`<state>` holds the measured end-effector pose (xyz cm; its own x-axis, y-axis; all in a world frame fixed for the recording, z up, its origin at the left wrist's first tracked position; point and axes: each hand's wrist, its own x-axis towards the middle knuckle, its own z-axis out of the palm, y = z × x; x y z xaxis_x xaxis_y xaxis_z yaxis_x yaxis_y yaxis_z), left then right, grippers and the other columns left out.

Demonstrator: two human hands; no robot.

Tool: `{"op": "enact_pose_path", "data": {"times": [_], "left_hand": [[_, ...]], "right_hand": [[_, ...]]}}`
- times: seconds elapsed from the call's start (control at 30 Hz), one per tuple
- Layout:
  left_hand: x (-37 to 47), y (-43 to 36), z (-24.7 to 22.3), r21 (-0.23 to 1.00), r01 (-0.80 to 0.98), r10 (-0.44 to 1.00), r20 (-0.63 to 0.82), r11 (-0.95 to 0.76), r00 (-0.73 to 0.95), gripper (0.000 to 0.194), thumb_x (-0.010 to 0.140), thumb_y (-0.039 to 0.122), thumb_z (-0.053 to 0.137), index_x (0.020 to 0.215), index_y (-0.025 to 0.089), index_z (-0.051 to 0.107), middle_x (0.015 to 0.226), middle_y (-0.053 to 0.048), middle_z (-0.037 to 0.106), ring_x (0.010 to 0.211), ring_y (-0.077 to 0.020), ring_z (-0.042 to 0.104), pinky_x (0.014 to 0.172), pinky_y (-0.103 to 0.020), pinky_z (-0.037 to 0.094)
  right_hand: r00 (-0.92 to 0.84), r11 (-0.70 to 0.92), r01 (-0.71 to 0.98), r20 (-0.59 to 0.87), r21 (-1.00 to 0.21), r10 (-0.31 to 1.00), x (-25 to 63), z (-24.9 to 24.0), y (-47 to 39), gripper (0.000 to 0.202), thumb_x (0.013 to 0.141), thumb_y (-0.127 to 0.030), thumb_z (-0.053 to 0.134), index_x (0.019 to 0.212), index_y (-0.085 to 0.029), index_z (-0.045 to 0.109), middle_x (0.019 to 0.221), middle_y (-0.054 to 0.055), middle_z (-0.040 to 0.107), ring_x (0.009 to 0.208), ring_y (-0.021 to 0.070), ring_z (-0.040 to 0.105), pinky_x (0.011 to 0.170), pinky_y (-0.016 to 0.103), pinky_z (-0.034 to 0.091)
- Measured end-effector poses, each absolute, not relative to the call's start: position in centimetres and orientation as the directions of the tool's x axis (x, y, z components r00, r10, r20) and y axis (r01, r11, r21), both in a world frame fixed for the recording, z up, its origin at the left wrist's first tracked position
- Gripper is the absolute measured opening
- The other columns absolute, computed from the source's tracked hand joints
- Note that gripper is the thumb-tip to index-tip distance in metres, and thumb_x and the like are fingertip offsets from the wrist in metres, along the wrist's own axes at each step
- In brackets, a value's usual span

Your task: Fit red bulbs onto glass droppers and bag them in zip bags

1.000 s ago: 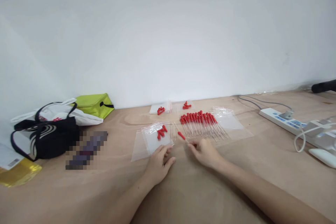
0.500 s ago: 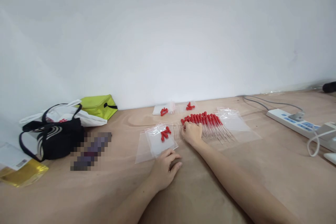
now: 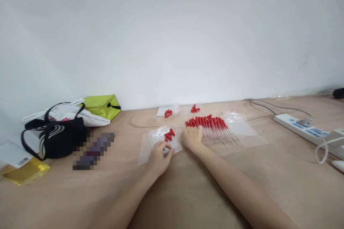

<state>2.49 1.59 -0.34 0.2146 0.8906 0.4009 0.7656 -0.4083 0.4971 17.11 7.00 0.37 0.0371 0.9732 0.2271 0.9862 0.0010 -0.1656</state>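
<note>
My left hand (image 3: 160,157) hovers at the near edge of a clear zip bag (image 3: 150,141), its thumb and forefinger curved towards each other with a gap between them. Just beyond its fingers, several loose red rubber bulbs (image 3: 168,136) lie on the bag. My right hand (image 3: 192,137) is curled downward over the tabletop, fingertips hidden. Thin clear tubes (image 3: 180,132) lie just left of it. To its right is a row of droppers (image 3: 212,125), red bulbs at the far end and thin tubes towards me; the hand covers part of the row's left end.
At the back are a bag with red bulbs (image 3: 168,113) and more bulbs (image 3: 195,108). A clear bag (image 3: 239,123) lies right of the droppers. Further right is a power strip (image 3: 298,125) with cables; on the left, a black bag (image 3: 63,137) and a green bag (image 3: 100,107).
My left hand has moved forward and left to the red bulbs, its thumb and forefinger drawing closer. The right hand has shifted slightly left, towards the loose tubes.
</note>
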Motion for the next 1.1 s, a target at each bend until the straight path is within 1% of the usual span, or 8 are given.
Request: {"op": "enact_pose_path", "data": {"times": [0.13, 0.33, 0.5, 0.57, 0.7, 0.83, 0.93, 1.1], "left_hand": [[1.4, 4.4, 0.2, 0.471, 0.819, 0.905, 0.406, -0.327, 0.128, 0.009, 0.070, 0.023, 0.055, 0.066, 0.019, 0.048, 0.072, -0.001, 0.056, 0.072, -0.0185, 0.054, 0.061, -0.026, 0.041], [1.4, 6.4, 0.3, 0.459, 0.848, 0.950, 0.275, -0.263, 0.146, 0.018, 0.067, 0.027, 0.061, 0.065, 0.019, 0.045, 0.067, 0.002, 0.055, 0.063, -0.0152, 0.053, 0.057, -0.023, 0.038], [0.2, 5.3, 0.9, 0.455, 0.857, 0.951, 0.287, -0.240, 0.114, 0.007, 0.070, 0.019, 0.054, 0.076, 0.018, 0.050, 0.065, 0.003, 0.054, 0.054, -0.0120, 0.051, 0.054, -0.022, 0.038], [-0.5, 3.9, 1.2, 0.429, 0.862, 0.939, 0.318, -0.268, 0.134, 0.015, 0.070, 0.014, 0.052, 0.085, 0.016, 0.054, 0.069, 0.001, 0.054, 0.056, -0.0129, 0.052, 0.056, -0.023, 0.040], [-0.1, 0.9, 1.4, 0.474, 0.758, 0.887, 0.339, -0.448, 0.312, 0.022, 0.078, 0.018, 0.044, 0.092, 0.018, 0.060, 0.075, -0.002, 0.054, 0.062, -0.0135, 0.053, 0.057, -0.024, 0.043], [2.7, -0.8, 0.9, 0.578, 0.636, 0.859, 0.337, -0.511, 0.385, 0.016, 0.078, 0.018, 0.047, 0.086, 0.018, 0.061, 0.078, -0.002, 0.055, 0.067, -0.0129, 0.053, 0.058, -0.022, 0.043], [4.7, -1.1, 0.2, 0.640, 0.582, 0.863, 0.330, -0.503, 0.383, 0.010, 0.077, 0.022, 0.051, 0.080, 0.016, 0.059, 0.073, -0.001, 0.055, 0.061, -0.0117, 0.051, 0.055, -0.021, 0.042], [5.2, -1.4, -0.8, 0.678, 0.541, 0.865, 0.347, -0.498, 0.362, 0.010, 0.078, 0.023, 0.051, 0.077, 0.016, 0.058, 0.069, 0.000, 0.058, 0.061, -0.0121, 0.052, 0.058, -0.022, 0.043]], "right_hand": [[0.018, 0.043, 0.986, 0.353, -0.163, 0.936, 18.9, 0.0, 5.0, 0.023, 0.079, -0.023, 0.040, 0.080, -0.009, 0.059, 0.077, 0.014, 0.064, 0.076, 0.0236, 0.056, 0.072, 0.036, 0.023], [-0.116, 0.320, 0.923, 0.641, -0.212, 0.759, 24.4, -3.2, 0.2, 0.024, 0.086, -0.026, 0.031, 0.073, -0.016, 0.048, 0.067, 0.004, 0.057, 0.061, 0.0147, 0.051, 0.065, 0.030, 0.027], [-0.117, 0.443, 0.789, 0.603, -0.425, 0.789, 27.1, -4.1, -2.2, 0.018, 0.086, -0.026, 0.033, 0.078, -0.018, 0.047, 0.070, 0.004, 0.058, 0.064, 0.0153, 0.052, 0.061, 0.027, 0.036], [-0.114, 0.459, 0.750, 0.590, -0.477, 0.799, 27.1, -4.0, -2.4, 0.017, 0.086, -0.024, 0.034, 0.088, -0.018, 0.050, 0.076, 0.005, 0.059, 0.069, 0.0166, 0.054, 0.063, 0.028, 0.039], [-0.162, 0.490, 0.744, 0.588, -0.454, 0.792, 26.2, -3.5, -2.5, 0.028, 0.084, -0.017, 0.033, 0.106, -0.019, 0.052, 0.082, 0.006, 0.060, 0.072, 0.0169, 0.055, 0.068, 0.031, 0.039], [-0.242, 0.524, 0.726, 0.546, -0.446, 0.802, 25.4, -2.8, -3.0, 0.024, 0.085, -0.014, 0.034, 0.095, -0.019, 0.055, 0.080, 0.004, 0.059, 0.070, 0.0145, 0.054, 0.070, 0.031, 0.036], [-0.281, 0.548, 0.699, 0.529, -0.459, 0.801, 25.1, -2.3, -3.5, 0.018, 0.085, -0.016, 0.037, 0.089, -0.018, 0.055, 0.079, 0.003, 0.059, 0.071, 0.0135, 0.054, 0.071, 0.030, 0.035], [-0.309, 0.568, 0.663, 0.512, -0.488, 0.801, 25.1, -2.0, -3.6, 0.016, 0.085, -0.019, 0.039, 0.084, -0.018, 0.055, 0.074, 0.003, 0.059, 0.069, 0.0130, 0.053, 0.072, 0.031, 0.032]]}}
